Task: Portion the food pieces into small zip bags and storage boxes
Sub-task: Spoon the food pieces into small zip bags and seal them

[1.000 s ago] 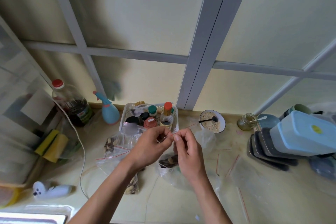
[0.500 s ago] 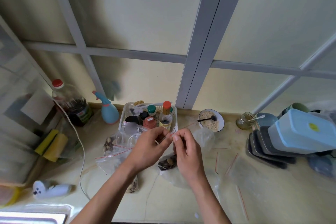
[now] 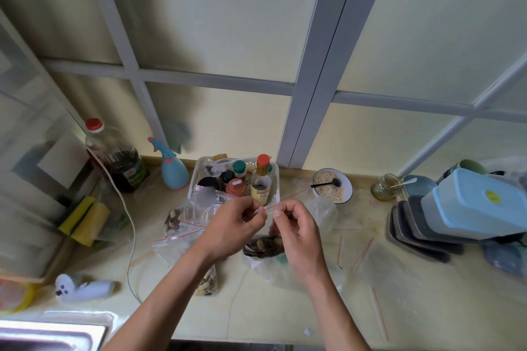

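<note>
Head view shows our left hand (image 3: 231, 225) and right hand (image 3: 296, 225) with fingers pinched on a small zip bag's (image 3: 268, 208) red-lined top, likely to open it. Directly below sits the food pieces (image 3: 263, 245) bag, ready for portioning, with storage boxes (image 3: 467, 202) stacked on the worktop's (image 3: 285, 316) right.

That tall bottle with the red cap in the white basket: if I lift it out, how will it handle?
The bottle looks tall and narrow, so probably apt to tip once freed. It appears nearly empty, so likely light. The basket crowds it with other jars, so it may snag on the way out.
</note>
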Demonstrator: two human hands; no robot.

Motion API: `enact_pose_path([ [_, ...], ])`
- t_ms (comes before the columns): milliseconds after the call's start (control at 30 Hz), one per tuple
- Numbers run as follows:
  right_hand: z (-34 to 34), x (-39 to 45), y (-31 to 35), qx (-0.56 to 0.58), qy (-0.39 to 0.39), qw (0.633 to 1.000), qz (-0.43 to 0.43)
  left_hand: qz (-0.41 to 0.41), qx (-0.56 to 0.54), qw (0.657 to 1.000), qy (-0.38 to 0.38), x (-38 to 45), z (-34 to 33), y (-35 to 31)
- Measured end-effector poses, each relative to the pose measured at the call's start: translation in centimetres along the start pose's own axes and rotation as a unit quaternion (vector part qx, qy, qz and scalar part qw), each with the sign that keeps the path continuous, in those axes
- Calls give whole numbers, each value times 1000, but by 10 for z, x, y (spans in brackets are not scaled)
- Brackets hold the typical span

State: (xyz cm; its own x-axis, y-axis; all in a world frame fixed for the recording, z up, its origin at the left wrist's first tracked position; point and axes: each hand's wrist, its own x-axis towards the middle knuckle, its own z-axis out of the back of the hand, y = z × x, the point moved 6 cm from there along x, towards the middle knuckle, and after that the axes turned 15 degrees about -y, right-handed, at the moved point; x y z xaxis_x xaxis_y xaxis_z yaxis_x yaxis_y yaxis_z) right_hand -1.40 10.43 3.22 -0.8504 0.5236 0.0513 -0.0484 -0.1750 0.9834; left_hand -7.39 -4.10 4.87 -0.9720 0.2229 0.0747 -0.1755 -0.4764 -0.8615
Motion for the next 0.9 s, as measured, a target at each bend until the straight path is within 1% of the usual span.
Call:
enact_pose_path([
  [167, -3, -1, -4, -2, 33, 999, -20, -9, 3, 1000, -5, -2, 0, 2],
  [333, -3, -3, -4, -22, 22, 999, -5, -22, 14, 1000, 9, -1, -1, 3],
  [533, -3, -3, 2, -19, 17, 1000, -7, -7, 3, 1000, 7, 1, -3, 6],
  [667, -4, -1, 1, -26, 14, 1000, 1, -13, 0, 1000, 16, 3, -7, 8],
  [900, -3, 3, -5, -29, -1, 1000, 0, -27, -1, 1000, 3, 5, -8, 5],
])
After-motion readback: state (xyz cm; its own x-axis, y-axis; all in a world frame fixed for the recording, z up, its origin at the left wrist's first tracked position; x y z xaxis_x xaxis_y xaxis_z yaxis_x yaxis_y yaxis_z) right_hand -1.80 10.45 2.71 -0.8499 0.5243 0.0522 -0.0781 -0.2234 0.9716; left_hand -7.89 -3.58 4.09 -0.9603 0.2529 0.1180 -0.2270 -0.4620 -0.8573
